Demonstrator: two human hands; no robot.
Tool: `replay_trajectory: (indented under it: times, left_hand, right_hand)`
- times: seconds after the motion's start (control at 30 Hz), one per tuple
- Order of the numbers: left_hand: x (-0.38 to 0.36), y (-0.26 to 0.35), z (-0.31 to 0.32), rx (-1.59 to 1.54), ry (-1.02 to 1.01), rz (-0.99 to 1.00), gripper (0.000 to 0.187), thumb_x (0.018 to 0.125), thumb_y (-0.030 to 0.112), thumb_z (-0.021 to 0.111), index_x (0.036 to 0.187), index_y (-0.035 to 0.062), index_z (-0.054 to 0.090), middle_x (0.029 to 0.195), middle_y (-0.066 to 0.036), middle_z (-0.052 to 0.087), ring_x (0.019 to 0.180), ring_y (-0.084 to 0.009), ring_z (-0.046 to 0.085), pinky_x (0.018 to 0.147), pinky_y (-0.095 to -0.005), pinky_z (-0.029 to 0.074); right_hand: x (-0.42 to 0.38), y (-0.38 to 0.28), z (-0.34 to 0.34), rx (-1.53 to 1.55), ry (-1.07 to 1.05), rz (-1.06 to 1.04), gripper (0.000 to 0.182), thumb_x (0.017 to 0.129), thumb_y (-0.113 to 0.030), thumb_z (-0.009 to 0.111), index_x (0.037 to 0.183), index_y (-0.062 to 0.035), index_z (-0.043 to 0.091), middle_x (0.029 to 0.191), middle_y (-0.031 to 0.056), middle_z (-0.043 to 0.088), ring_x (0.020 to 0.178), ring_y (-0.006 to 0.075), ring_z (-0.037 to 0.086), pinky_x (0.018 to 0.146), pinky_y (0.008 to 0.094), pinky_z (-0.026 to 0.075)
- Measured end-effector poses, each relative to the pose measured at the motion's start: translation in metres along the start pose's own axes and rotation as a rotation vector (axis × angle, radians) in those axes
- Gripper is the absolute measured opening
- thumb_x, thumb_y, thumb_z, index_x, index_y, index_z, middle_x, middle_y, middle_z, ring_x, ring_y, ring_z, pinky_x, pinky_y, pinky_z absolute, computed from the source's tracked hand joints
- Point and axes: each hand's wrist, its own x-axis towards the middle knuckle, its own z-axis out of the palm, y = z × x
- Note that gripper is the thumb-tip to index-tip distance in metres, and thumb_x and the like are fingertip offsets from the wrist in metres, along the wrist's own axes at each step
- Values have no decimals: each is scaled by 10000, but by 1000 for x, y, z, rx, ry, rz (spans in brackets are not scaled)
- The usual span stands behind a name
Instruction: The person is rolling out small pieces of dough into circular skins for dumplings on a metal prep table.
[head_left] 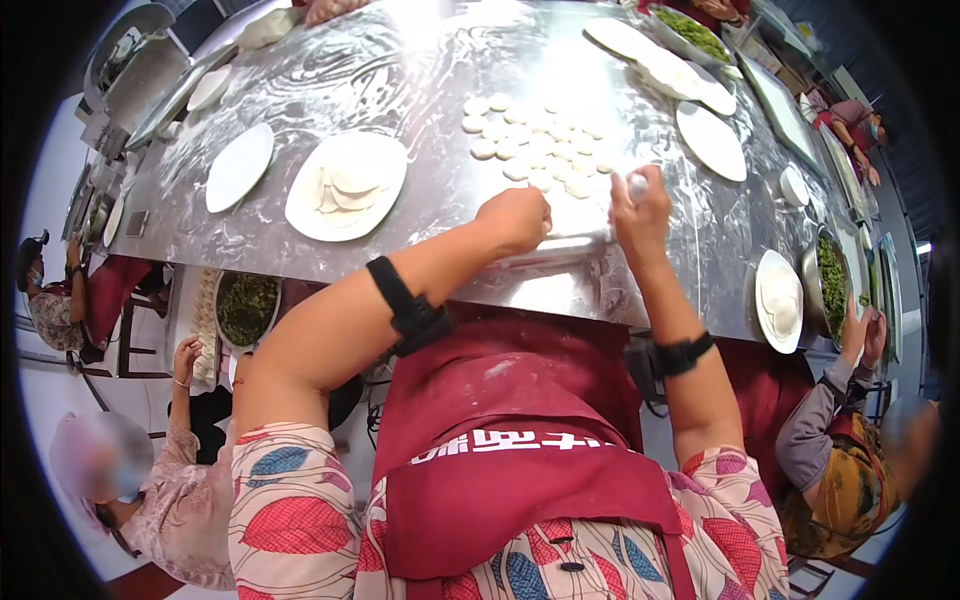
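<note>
Floured steel shows under my fingers: my left hand (515,218) is clenched over one end of a rolling pin (560,250), and my right hand (640,208) is closed around a pale knob that I take for its other end, though I cannot tell for sure that the two are one piece. The pin lies across the table (420,70) edge just under both fists, with a flattened patch of dough (578,222) between them, partly hidden by my knuckles.

Just beyond my fingertips sits a loose cluster of small dough rounds (540,140). Farther off to the left of my left hand, a white plate (345,185) holds stacked rolled wrappers, with an empty plate (240,166) beside it.

To roll well, I judge I should keep both fists level and press evenly, so the piece thins without sticking or tearing; the flour on the steel should help it release.

Other people sit at either side, their hands busy well apart from mine.
</note>
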Motion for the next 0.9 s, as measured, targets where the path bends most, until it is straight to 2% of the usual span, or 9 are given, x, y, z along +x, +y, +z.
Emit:
replay_trajectory:
  times: [0.17, 0.33, 0.4, 0.5, 0.63, 0.7, 0.73, 0.83, 0.9]
  left_hand:
    - [5, 3, 2, 17, -59, 196, 177, 733, 185, 693, 840, 45, 704, 803, -167, 672, 761, -295, 649, 695, -383, 498]
    - [-6, -8, 4, -100, 53, 20, 158, 734, 141, 669, 847, 35, 704, 811, -154, 684, 774, -255, 664, 720, -339, 511]
    - [-8, 0, -3, -105, -1, -30, 162, 743, 141, 665, 858, 33, 705, 815, -152, 686, 776, -248, 665, 729, -333, 511]
    - [1, 6, -5, -25, -6, -28, 174, 756, 143, 656, 878, 29, 706, 814, -162, 683, 766, -251, 660, 715, -346, 506]
    - [17, 3, -3, 12, -83, 44, 179, 738, 133, 658, 877, 25, 694, 802, -168, 673, 754, -275, 650, 698, -354, 494]
    - [12, -2, -2, 72, -92, 103, 182, 728, 125, 658, 878, 23, 683, 795, -161, 669, 758, -275, 646, 704, -348, 492]
    - [8, -5, -3, 21, -86, 82, 188, 718, 117, 661, 879, 20, 665, 788, -154, 662, 773, -265, 644, 710, -344, 491]
    - [-3, -8, -9, -156, -234, 1, 169, 737, 114, 638, 874, 16, 658, 789, -161, 660, 793, -279, 641, 721, -355, 488]
    - [-1, -5, -5, -40, -168, 64, 165, 754, 122, 618, 875, 18, 660, 786, -170, 657, 788, -293, 638, 724, -364, 487]
  right_hand:
    - [-17, -6, -21, -4, -75, 18, 196, 849, -101, 639, 892, -30, 462, 591, 114, 536, 473, 193, 543, 455, 320, 429]
    - [-69, -27, -49, 272, -60, 140, 134, 872, -44, 585, 873, -46, 451, 605, 40, 523, 470, 101, 521, 398, 239, 393]
    - [-41, -25, -36, 159, -72, 149, 140, 857, -44, 598, 876, -40, 459, 605, 60, 527, 487, 119, 536, 421, 267, 405]
    - [4, -1, 1, -29, -37, 37, 208, 829, -112, 641, 925, -13, 485, 673, 203, 572, 574, 355, 571, 541, 389, 443]
    - [-5, 6, -8, -64, -33, -32, 212, 830, -117, 646, 917, -11, 484, 655, 190, 570, 566, 317, 587, 536, 369, 453]
    - [-37, -25, -38, 56, -94, 109, 182, 841, -63, 635, 873, -36, 459, 616, 80, 569, 512, 136, 577, 452, 283, 443]
    - [-54, -23, -47, 111, -95, 128, 181, 844, -42, 632, 877, -49, 454, 608, 60, 563, 491, 112, 565, 426, 259, 436]
    - [-61, -28, -49, 150, -70, 133, 180, 844, -43, 632, 879, -49, 455, 623, 68, 563, 514, 116, 576, 440, 270, 443]
    - [-30, -10, -28, 46, -53, 27, 187, 834, -58, 639, 892, -34, 463, 632, 118, 571, 538, 211, 596, 480, 323, 450]
